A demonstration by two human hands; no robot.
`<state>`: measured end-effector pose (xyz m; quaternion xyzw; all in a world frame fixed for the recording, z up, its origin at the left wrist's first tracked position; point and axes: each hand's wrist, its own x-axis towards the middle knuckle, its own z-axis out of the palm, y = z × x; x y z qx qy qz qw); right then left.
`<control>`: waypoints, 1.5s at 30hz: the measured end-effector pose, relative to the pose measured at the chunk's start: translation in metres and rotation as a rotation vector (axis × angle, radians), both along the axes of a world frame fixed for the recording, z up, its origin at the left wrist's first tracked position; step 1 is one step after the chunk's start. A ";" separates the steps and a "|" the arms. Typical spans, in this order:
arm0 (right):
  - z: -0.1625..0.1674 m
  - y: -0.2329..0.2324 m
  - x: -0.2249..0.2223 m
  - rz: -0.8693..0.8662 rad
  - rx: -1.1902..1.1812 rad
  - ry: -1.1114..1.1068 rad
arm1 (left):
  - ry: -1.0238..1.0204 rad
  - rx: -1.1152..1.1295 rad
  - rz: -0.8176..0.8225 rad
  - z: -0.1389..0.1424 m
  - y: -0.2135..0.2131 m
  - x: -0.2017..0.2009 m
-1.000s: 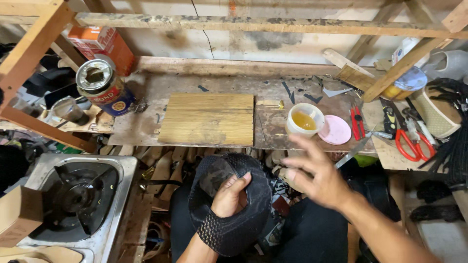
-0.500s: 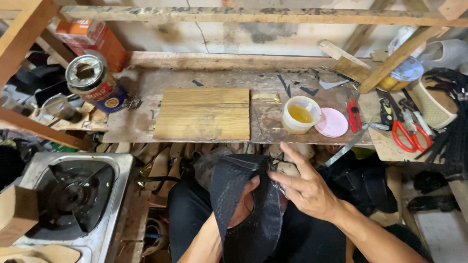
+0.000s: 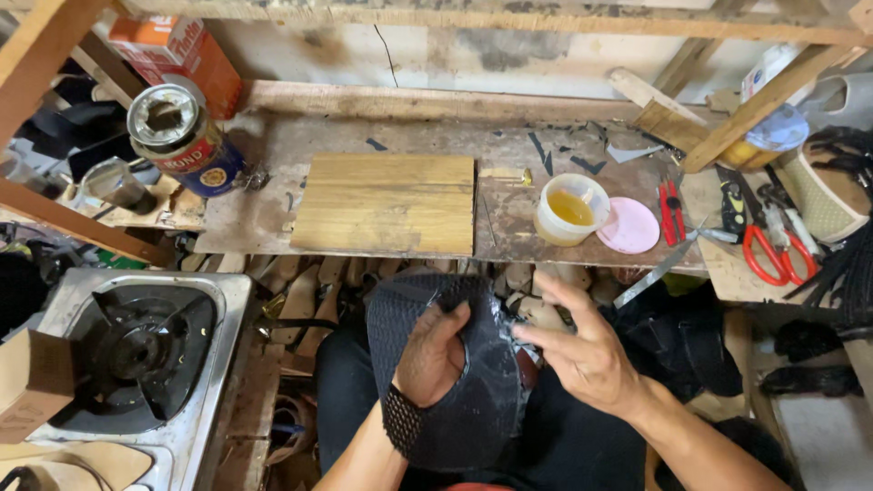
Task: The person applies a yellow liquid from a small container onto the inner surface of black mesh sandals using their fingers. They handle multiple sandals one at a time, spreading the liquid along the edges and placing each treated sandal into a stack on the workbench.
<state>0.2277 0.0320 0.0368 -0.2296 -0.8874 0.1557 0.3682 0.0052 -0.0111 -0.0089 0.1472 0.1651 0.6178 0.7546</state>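
Black woven shoe upper [image 3: 473,382] sits near centre over the lap, draped round my left hand [image 3: 432,355] gripping it from inside, right hand [image 3: 582,355] spread open at its right edge; I judge it light, floppy, best held by edges.

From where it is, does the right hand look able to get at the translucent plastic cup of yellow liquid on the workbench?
Probably yes. The right hand is bare, fingers spread beside the black mesh piece, and the cup stands uncovered near the bench's front edge just ahead, with nothing between them.
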 end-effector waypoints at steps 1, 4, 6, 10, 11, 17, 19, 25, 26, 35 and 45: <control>0.000 0.000 0.000 -0.028 -0.019 -0.007 | 0.007 0.007 0.003 0.001 0.002 0.000; 0.000 -0.004 -0.008 0.088 -0.192 0.111 | 0.019 -0.023 0.133 -0.003 0.011 0.004; 0.001 -0.009 -0.015 0.169 -0.553 0.276 | 0.044 0.053 0.152 -0.010 0.018 0.002; 0.009 -0.011 -0.025 0.036 -0.886 0.393 | 0.382 -0.074 0.036 -0.025 0.022 -0.004; 0.012 -0.008 -0.025 0.009 -0.927 0.349 | 0.457 -0.019 -0.053 -0.028 0.020 -0.007; 0.023 0.046 -0.004 -0.165 -0.436 -0.155 | 0.493 -0.090 -0.161 -0.026 0.003 -0.030; 0.021 0.078 0.000 -0.301 -0.163 -0.182 | 0.471 -0.023 -0.060 -0.020 0.003 -0.031; 0.022 0.153 0.002 -0.554 -0.175 -0.546 | 0.305 -0.242 -0.064 -0.018 0.001 -0.023; 0.022 0.159 0.002 -0.558 -0.229 -0.617 | 0.251 -0.133 -0.071 -0.021 0.001 -0.023; 0.005 0.143 0.032 -0.478 -0.058 -0.365 | 0.300 -0.109 -0.029 -0.013 -0.007 -0.034; 0.009 0.003 0.000 0.055 -0.062 -0.112 | 0.314 -0.128 -0.202 0.004 -0.005 -0.021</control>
